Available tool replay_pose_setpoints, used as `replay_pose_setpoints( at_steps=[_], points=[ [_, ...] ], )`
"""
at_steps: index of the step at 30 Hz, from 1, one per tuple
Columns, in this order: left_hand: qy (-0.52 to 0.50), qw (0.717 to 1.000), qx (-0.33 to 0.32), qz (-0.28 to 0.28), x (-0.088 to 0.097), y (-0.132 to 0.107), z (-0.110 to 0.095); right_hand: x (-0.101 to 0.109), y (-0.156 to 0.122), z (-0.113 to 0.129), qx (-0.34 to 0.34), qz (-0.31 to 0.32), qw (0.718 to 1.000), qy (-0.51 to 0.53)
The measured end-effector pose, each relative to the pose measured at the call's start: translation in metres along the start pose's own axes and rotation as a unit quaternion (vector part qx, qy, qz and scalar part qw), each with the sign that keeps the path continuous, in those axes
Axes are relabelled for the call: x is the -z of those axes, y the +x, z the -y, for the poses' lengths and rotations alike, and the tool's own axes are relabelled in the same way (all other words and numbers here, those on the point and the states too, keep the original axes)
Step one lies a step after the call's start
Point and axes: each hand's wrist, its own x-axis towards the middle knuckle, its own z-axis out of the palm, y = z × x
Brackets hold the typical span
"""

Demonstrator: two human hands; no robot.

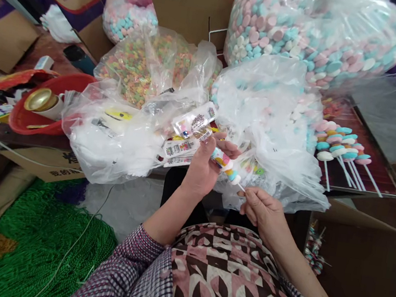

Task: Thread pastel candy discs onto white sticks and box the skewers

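A marshmallow skewer (232, 174) with white, blue and yellow pieces slants in front of my body. My left hand (202, 171) is closed around its upper part and a clear printed wrapper (203, 133), which covers that end. The fingertips of my right hand (263, 207) pinch the white stick (241, 188) at the lower end. Just beyond my left hand lie more printed wrappers (179, 148) in a loose pile. How far the wrapper reaches down the skewer is hard to make out.
Finished-looking skewers (346, 143) lie stacked at the table's right. Large clear bags of marshmallows (314, 42) and small gummies (150, 64) stand behind. A red basin (19, 117) holds a metal bowl at left. A cardboard box (356, 276) with several skewers sits below right; green cords (47, 240) cover the floor.
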Motion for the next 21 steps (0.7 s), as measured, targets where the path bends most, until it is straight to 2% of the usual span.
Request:
replay_pose_setpoints(
  at_steps=[5, 7, 11, 17, 21],
  points=[
    [0.027, 0.999, 0.03, 0.022, -0.001, -0.01, 0.003, -0.006, -0.003, 0.007, -0.025, 0.07, 0.995, 0.059],
    [0.03, 0.998, 0.047, 0.034, -0.003, -0.014, 0.007, -0.01, -0.003, 0.008, -0.035, 0.078, 0.993, 0.082],
    [0.025, 0.997, 0.058, 0.052, -0.004, -0.017, 0.012, -0.014, 0.0, 0.005, -0.019, 0.039, 0.996, 0.075],
    [0.015, 0.996, 0.061, 0.057, -0.001, -0.017, 0.017, -0.008, 0.008, 0.0, 0.055, -0.031, 0.998, -0.028],
    [0.037, 0.991, 0.093, 0.086, 0.0, -0.017, 0.018, -0.009, 0.009, -0.003, 0.054, -0.037, 0.998, 0.002]
  ],
)
